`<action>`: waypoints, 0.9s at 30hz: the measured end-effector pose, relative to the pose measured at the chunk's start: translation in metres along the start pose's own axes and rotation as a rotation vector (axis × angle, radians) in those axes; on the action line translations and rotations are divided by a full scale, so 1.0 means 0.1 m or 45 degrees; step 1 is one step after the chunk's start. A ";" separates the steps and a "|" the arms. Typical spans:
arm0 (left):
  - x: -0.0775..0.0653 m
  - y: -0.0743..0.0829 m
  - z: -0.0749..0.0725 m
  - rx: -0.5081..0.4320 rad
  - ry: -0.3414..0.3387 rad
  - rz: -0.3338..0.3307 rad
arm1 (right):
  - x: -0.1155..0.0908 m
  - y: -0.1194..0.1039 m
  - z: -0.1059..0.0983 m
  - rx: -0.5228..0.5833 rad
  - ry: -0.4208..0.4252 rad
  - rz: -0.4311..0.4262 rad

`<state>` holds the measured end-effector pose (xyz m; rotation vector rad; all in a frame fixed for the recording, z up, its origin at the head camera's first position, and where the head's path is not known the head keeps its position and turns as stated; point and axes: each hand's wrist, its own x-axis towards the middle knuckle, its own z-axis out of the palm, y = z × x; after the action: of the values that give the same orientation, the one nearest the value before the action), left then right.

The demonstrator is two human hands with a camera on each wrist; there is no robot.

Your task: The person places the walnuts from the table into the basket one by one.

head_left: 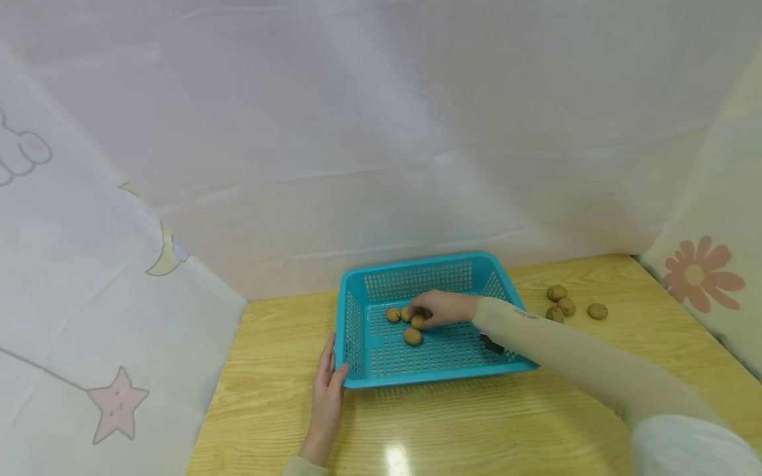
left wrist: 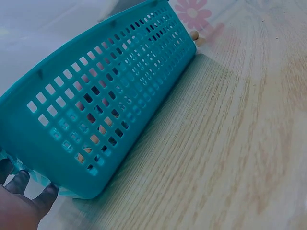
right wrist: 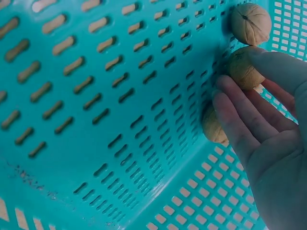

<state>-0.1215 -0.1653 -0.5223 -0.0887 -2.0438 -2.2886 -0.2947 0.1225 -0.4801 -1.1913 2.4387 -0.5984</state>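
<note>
A blue-green plastic basket (head_left: pixel 437 378) with slotted walls stands on the wooden table. My left hand (head_left: pixel 326 396) holds its near left corner, thumb by the rim and fingers along the outer left wall. In the left wrist view, the fingertips (left wrist: pixel 48 195) touch the basket's corner (left wrist: pixel 62 165). Inside the basket, my right hand (head_left: pixel 443 308) pinches a walnut (right wrist: pixel 243 69) between thumb and fingers. Around it lie other walnuts, one nearer me (head_left: pixel 413 336) and one to the left (head_left: pixel 393 315). In the right wrist view another walnut (right wrist: pixel 213 125) is partly hidden behind the fingers.
To the basket's right, several walnuts lie on the table, a single walnut (head_left: pixel 597 311) apart from a small cluster including a walnut (head_left: pixel 556 293). A pale cloth backdrop (head_left: pixel 417 165) rises behind the table (head_left: pixel 268 396). The right forearm (head_left: pixel 571 357) crosses the basket's right rim.
</note>
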 end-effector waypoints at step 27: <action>-0.01 0.00 0.00 0.022 0.008 -0.007 | -0.73 -0.19 -0.57 0.119 0.187 0.042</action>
<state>-0.1209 -0.1655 -0.5223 -0.0752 -2.0629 -2.2713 -0.2678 0.1824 -0.4124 -1.1032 2.5144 -0.8074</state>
